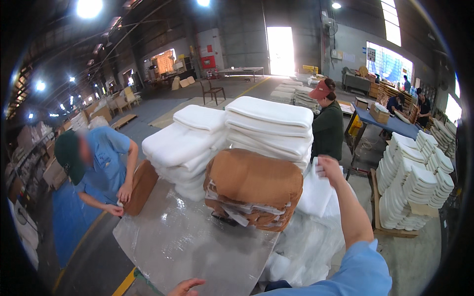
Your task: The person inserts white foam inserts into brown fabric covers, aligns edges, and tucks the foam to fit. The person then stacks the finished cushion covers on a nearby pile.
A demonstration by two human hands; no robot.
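Note:
My right hand [330, 170] reaches out to the right of the stacks, fingers curled around the upper edge of a white padding piece [315, 193]. That piece hangs at a slant over clear plastic wrap [311, 241]. Low in the picture, my left hand [187, 287] shows only in part, its fingers stretched out over the plastic-covered table [197, 241] and holding nothing. In front of me sits a bundle of folded brown fabric covers [254, 180] with clear plastic strips between the layers. Behind it rise a tall stack of white padding [269, 111] and a lower one [173, 140].
At the left, a co-worker in a blue shirt [106, 158] handles a brown cushion [141, 187] at the table's edge. Another co-worker in a red cap [326, 118] stands behind the white stacks. White cushions on a pallet [410, 182] and a blue-topped table [380, 121] are at the right.

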